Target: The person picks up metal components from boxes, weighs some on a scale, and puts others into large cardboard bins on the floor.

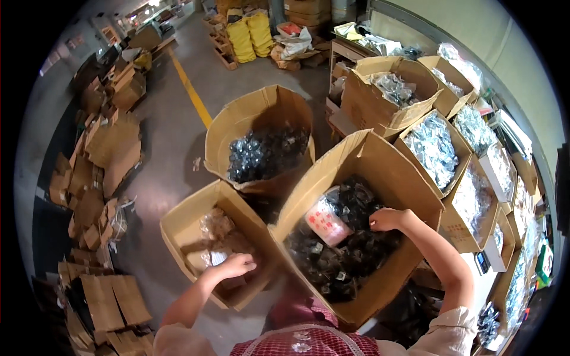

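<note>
Two open cardboard boxes are seen directly below the head camera. The left hand [233,265] is lowered into the smaller box [178,237], fingers curled over clear-wrapped packets [217,231]; whether anything is gripped cannot be told. The right hand [389,219] is reached into the larger box [380,163], fingers bent down onto a heap of dark bagged parts [338,261]. A pink-labelled bag [325,221] lies just left of that hand, apart from it. A third box [261,113] of dark parts stands beyond.
</note>
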`<state>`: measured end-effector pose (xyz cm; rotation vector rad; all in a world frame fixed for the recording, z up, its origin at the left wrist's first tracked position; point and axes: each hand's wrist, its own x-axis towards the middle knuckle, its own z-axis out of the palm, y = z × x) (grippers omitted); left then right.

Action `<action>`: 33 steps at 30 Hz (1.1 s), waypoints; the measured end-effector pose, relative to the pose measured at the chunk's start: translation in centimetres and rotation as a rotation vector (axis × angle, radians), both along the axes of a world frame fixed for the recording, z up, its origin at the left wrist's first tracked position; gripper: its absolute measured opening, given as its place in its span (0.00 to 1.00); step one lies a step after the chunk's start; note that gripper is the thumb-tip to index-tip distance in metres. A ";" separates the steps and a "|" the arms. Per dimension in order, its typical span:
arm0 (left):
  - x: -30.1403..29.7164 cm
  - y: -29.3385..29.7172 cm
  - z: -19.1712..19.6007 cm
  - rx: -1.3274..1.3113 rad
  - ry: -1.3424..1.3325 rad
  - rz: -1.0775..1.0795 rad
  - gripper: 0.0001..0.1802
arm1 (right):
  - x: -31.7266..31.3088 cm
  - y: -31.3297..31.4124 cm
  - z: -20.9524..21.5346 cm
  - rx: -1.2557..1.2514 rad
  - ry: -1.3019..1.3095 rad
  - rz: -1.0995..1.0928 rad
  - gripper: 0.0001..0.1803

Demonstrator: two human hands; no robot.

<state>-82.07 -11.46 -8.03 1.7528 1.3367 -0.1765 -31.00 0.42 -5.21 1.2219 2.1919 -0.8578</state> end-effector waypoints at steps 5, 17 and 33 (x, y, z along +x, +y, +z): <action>-5.1 11.1 -1.6 -0.057 -0.234 0.280 0.12 | 1.6 0.7 -6.0 0.080 -0.326 -0.152 0.16; -3.7 41.7 -22.1 0.261 0.276 0.421 0.27 | 3.6 -9.4 -11.1 -0.141 -0.553 -0.343 0.42; 9.1 46.1 -47.3 0.096 0.455 -0.351 0.56 | 0.1 -11.2 -15.8 0.090 -0.855 -0.486 0.52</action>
